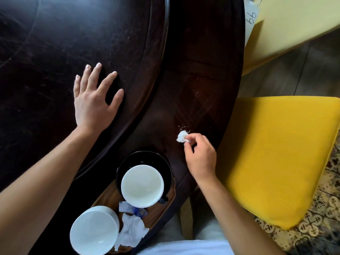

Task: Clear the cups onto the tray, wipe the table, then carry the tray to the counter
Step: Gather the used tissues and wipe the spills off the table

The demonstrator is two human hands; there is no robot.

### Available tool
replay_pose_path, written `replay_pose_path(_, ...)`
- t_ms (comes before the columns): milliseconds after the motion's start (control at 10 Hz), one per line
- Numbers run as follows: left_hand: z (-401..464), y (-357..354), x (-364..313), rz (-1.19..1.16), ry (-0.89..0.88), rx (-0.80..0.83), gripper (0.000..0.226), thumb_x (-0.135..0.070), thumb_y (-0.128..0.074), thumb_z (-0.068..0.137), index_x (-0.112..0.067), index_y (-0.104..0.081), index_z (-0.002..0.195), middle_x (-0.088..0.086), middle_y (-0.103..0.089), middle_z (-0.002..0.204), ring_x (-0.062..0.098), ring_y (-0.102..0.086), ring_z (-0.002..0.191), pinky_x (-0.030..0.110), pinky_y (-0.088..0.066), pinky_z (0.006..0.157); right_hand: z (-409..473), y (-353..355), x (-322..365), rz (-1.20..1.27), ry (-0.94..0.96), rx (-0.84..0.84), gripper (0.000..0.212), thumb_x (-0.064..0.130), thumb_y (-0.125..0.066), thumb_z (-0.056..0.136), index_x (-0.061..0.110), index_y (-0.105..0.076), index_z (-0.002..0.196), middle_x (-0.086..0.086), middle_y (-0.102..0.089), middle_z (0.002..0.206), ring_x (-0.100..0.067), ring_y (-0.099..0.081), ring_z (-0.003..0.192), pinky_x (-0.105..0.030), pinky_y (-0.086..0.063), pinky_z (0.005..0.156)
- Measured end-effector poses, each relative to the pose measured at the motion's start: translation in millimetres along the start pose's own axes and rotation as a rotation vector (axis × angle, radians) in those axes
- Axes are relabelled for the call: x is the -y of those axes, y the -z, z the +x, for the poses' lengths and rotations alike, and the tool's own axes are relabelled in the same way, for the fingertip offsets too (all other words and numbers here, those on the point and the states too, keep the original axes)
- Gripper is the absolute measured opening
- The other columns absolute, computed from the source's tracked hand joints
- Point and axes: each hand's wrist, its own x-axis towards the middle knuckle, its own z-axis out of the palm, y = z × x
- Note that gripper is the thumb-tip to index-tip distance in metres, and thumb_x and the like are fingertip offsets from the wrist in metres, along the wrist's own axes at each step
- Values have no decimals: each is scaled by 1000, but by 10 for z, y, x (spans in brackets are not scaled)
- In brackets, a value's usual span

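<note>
- Cups: two white cups point(142, 185) point(93, 230) sit on the wooden tray point(156, 211) at lower centre, crumpled tissues point(131, 230) between them.
- Right hand point(200, 155) pinches a small tissue wad point(182, 136) against the dark table point(193, 85), right of centre, beside wet droplets.
- Left hand point(93, 100) rests flat, fingers spread, centre left.
- Yellow chair point(279, 153) stands at the right.

left hand point(93, 100): flat on the dark surface point(55, 43) at about 10 o'clock, fingers straight and spread
right hand point(199, 153): pinching a little white tissue wad point(182, 136) down on the surface, roughly 3 o'clock, right by some wet specks point(183, 127)
tray point(156, 212): wooden, at 6 o'clock, holding two white cups point(142, 185) point(93, 230), a black saucer point(156, 161) and crumpled tissues point(131, 230)
chair cushion point(279, 153): yellow, off at 4 o'clock
</note>
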Motion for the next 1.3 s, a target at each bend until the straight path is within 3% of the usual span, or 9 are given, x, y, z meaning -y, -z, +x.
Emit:
replay_pose_path(200, 0, 10, -11, -6, 0, 4, 52, -53, -48, 104, -31, -50, 151, 5, -30, 169, 27, -17, 159, 48, -7, 129, 914, 262, -116, -42, 23, -154, 15, 12, -67, 88, 16, -70, 102, -2, -68, 98, -17, -63, 85, -20, -41, 73)
replay_pose_path(400, 1, 8, -4, -6, -6, -3, 52, -53, -48, 104, -31, -50, 151, 5, -31, 168, 28, -17, 159, 48, -7, 129, 1146, 180, 94, -226, 147, 102, 12, 20, -63, 88, 20, -69, 99, -3, -68, 101, -30, -67, 90, -38, -53, 74)
replay_pose_path(500, 7, 0, 4, -7, -10, -5, 52, -53, -49, 104, -31, -50, 151, 6, -31, 168, 28, -18, 159, 49, -8, 129, 779, 142, 130, -250, 317, 309, 12, 24, -63, 87, 24, -67, 97, 1, -66, 97, -29, -68, 87, -41, -54, 72)
replay_pose_path(600, 13, -8, 6, -4, -11, -12, 52, -52, -49, 103, -31, -51, 151, 6, -32, 168, 29, -19, 159, 50, -9, 129, 744, 253, 110, -115, 413, 330, 12, 21, -65, 85, 23, -69, 96, 5, -65, 93, -19, -67, 85, -38, -54, 74)
replay_pose_path(700, 13, -10, 11, -2, -16, -25, 52, -52, -50, 104, -30, -52, 150, 7, -33, 167, 30, -20, 158, 50, -11, 129, 1288, 378, 119, -14, 334, 37, 11, 17, -65, 85, 19, -71, 94, -1, -70, 92, -19, -66, 84, -35, -53, 78)
replay_pose_path(800, 19, -15, 5, 6, -13, -23, 51, -52, -50, 104, -30, -52, 150, 6, -33, 167, 29, -20, 158, 49, -11, 129, 1910, 467, 148, -71, 194, -62, 13, 21, -63, 86, 21, -71, 96, 0, -72, 96, -17, -67, 87, -23, -46, 74)
replay_pose_path(900, 15, -2, 0, 2, -1, -5, 51, -52, -50, 104, -31, -51, 151, 5, -32, 168, 27, -18, 159, 48, -9, 129, 2227, 418, 134, -219, 160, 36, 15, 23, -61, 91, 21, -70, 103, 0, -69, 107, -19, -66, 97, -23, -43, 75)
replay_pose_path(1100, 17, -8, 1, 2, -7, -7, 51, -52, -49, 104, -31, -51, 151, 5, -32, 168, 27, -18, 159, 50, -10, 129, 1891, 382, 159, -387, 261, 244, 14, 23, -59, 89, 24, -68, 100, -5, -66, 105, -32, -64, 99, -41, -52, 81)
replay_pose_path(1300, 19, -12, 1, -1, -6, -5, 51, -52, -49, 104, -31, -51, 151, 5, -31, 168, 28, -18, 159, 51, -10, 129, 714, 382, -11, -308, 353, 438, 11, 26, -59, 87, 28, -62, 97, 4, -61, 99, -28, -67, 87, -44, -55, 71)
